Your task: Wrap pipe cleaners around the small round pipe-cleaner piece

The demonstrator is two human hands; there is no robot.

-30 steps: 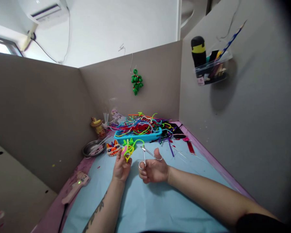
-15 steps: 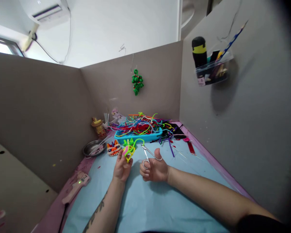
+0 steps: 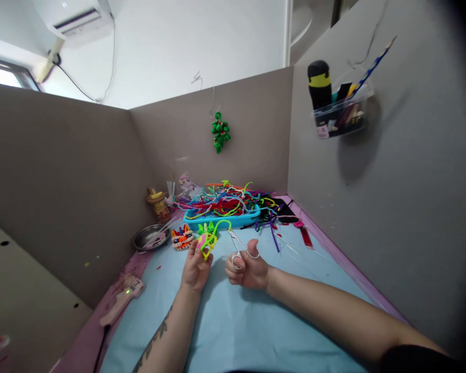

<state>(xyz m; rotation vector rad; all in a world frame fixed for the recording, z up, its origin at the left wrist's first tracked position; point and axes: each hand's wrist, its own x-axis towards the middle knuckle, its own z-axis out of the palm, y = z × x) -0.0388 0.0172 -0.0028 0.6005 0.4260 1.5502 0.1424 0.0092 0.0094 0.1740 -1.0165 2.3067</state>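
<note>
My left hand (image 3: pixel 196 268) pinches a small pipe-cleaner piece (image 3: pixel 207 244) in yellow, pink and green. A green stem loops up from it and over to the right. In my right hand (image 3: pixel 248 269) is a pair of small metal scissors (image 3: pixel 236 247), thumb and finger at the handle rings. The blades point up and to the left, and their tips are at the end of the green stem. Behind my left hand lie an orange, white and blue pipe-cleaner figure (image 3: pixel 182 238) and a green one (image 3: pixel 205 228).
A blue tray (image 3: pixel 225 221) heaped with colourful pipe cleaners stands at the back. To the left are a metal bowl (image 3: pixel 142 239) and a pink glue gun (image 3: pixel 122 299) with its light on. Grey partitions (image 3: pixel 252 129) surround the blue-covered table (image 3: pixel 233 331).
The scissors' blades have come closer together at the stem's end. My right hand has shifted slightly, while my left hand stays in place.
</note>
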